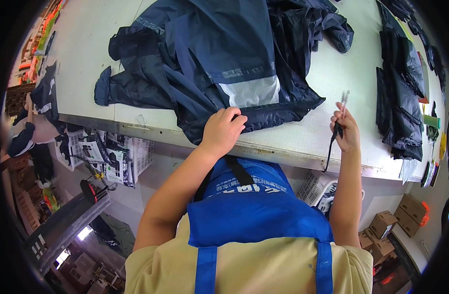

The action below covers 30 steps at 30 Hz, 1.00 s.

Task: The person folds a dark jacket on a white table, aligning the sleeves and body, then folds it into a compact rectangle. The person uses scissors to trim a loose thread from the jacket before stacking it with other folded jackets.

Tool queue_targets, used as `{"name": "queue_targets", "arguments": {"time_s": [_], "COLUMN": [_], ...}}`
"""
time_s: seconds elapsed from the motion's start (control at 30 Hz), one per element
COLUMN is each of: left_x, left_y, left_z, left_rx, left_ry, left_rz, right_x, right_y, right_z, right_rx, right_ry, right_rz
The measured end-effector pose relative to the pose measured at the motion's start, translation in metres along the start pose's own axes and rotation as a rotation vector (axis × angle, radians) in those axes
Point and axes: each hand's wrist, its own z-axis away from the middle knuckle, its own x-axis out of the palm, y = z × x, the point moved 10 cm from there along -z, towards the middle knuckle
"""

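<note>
My dark jacket (224, 44) lies on the worktop (364, 73). My left hand (223, 130) pinches its hem (278, 115). Apart from it, my right hand (348, 128) grips a thin shiny tool (344, 98) and black cord (337, 130). The tool might poke the jacket if I slip; the dangling cord might catch.

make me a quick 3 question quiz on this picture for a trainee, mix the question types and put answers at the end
1. Which hand is on the dark garment?
2. True or false: the right hand is empty.
3. The mesh panel on the garment is: a) orange, b) white, c) green.

Key:
1. The left hand.
2. False: it holds a black cord.
3. b
</note>
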Motion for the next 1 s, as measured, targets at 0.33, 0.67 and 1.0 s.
{"name": "queue_targets", "arguments": {"time_s": [0.33,0.67,1.0], "left_x": [0.004,0.016,0.013], "left_y": [-0.058,-0.080,-0.064], "left_z": [0.018,0.021,0.022], "left_rx": [-0.437,-0.649,-0.620], "left_ry": [0.086,0.088,0.021], "left_rz": [0.430,0.903,1.007], "right_x": [0.178,0.217,0.223], "right_y": [0.039,0.078,0.086], "right_z": [0.041,0.037,0.035], "right_rx": [-0.505,-0.634,-0.702], "right_ry": [-0.348,-0.444,-0.471], "right_rz": [1.214,1.284,1.218]}}
